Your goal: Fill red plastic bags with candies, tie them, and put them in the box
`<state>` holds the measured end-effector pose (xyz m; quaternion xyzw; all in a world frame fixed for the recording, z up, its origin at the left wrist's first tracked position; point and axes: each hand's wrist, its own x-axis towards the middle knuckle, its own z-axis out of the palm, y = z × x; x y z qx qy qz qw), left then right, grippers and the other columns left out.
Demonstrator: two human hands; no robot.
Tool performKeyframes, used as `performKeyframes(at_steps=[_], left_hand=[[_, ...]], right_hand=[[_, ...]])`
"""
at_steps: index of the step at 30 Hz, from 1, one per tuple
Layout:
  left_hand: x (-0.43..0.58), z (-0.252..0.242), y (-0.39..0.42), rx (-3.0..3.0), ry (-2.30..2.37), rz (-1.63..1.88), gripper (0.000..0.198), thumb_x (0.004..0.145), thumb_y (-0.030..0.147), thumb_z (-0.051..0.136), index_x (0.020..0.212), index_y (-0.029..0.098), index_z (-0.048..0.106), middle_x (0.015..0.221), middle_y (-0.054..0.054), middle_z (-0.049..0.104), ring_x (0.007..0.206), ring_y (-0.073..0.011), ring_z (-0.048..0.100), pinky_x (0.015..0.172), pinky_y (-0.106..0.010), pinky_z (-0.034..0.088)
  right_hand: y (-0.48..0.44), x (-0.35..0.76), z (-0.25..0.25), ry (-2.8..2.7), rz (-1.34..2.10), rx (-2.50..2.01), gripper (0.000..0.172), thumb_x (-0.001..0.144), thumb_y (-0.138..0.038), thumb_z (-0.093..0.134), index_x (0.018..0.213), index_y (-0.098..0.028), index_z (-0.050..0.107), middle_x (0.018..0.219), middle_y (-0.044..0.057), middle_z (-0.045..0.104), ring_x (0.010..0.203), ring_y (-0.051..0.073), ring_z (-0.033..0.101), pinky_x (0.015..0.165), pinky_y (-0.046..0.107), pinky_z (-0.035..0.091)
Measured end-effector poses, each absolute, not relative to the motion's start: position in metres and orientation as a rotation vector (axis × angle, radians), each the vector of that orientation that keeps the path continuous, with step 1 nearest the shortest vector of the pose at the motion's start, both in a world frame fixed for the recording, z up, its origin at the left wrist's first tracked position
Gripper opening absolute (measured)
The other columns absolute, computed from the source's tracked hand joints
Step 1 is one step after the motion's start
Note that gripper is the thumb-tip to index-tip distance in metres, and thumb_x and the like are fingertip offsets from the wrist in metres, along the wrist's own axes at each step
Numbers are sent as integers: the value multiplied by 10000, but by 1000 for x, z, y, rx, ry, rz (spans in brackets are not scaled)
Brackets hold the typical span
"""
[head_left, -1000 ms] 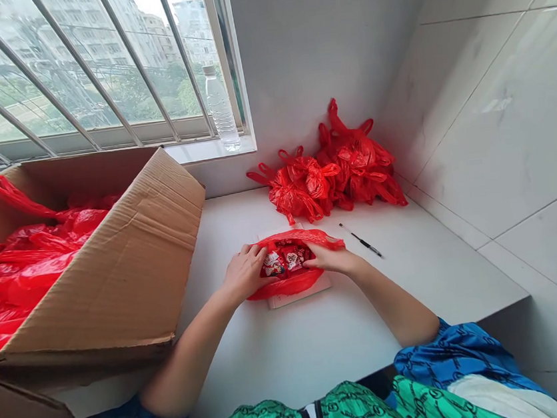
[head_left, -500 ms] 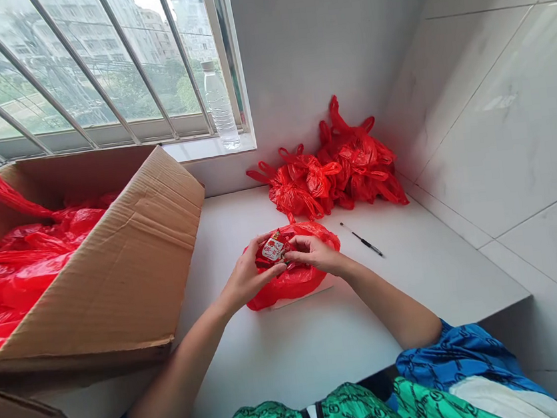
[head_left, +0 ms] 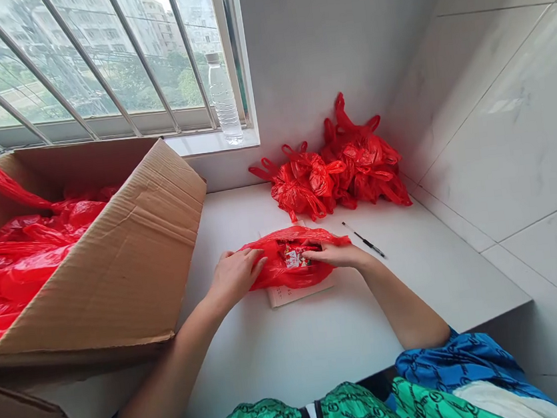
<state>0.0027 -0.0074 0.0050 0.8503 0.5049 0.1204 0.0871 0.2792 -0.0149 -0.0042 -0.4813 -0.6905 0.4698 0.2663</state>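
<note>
A red plastic bag (head_left: 278,269) lies crosswise between the flat, open left hand (head_left: 236,279) and the right hand (head_left: 331,254), which is tucked into its mouth nearer the small printed packets (head_left: 293,257), any grip hidden.

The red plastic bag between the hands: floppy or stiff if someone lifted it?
Probably floppy: the red plastic bag creases and folds around the right hand with no shape of its own. It looks thin and light, though the small packets inside may add weight, and its shiny film could prove slippery.

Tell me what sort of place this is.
Likely an indoor room high in an urban building: a barred window overlooks tall buildings, and marble-look wall tiles line a white counter.
</note>
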Motion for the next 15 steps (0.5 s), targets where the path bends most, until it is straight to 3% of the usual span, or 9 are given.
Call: performKeyframes(at_steps=[3,6,9,12,15], left_hand=[[2,5,-11,2740,1449,216,296,922,358,542,1168,248,664,1208,-94,688,1057,-280,637,911,-416,381],[5,12,-16,2743,1441,219,587,857,342,642,1413,243,480,1348,-114,608,1076,-273,627,918,-410,365],[8,18,-21,2752,1457,284,754,842,322,663,1516,246,332,1432,-126,537,1140,-279,600,940,-414,356],[12,14,-22,2806,1401,303,607,892,336,617,1467,305,427,1480,-79,503,1208,-286,556,927,-406,372],[14,4,-19,2861,1279,282,507,914,370,602,1411,324,510,1458,-37,537,1222,-287,538,966,-414,369]], right_hand=[[-14,271,-9,-1826,1348,-1286,378,910,-468,616,1238,-280,618,1182,38,698,1078,218,664,927,389,559],[-10,257,-18,-1769,1367,-1224,341,961,-402,541,1282,-296,580,1193,34,702,1052,200,682,847,355,593],[-7,256,-25,-1799,1039,-1415,333,986,-332,477,1302,-308,581,1300,31,657,1169,212,634,962,410,554],[-6,265,-28,-1887,759,-1612,318,958,-326,521,1257,-292,623,1341,34,632,1271,246,565,1076,474,468],[-9,270,-31,-2018,790,-1529,437,883,-350,641,1315,-311,588,1376,24,610,1275,255,563,1073,448,473]])
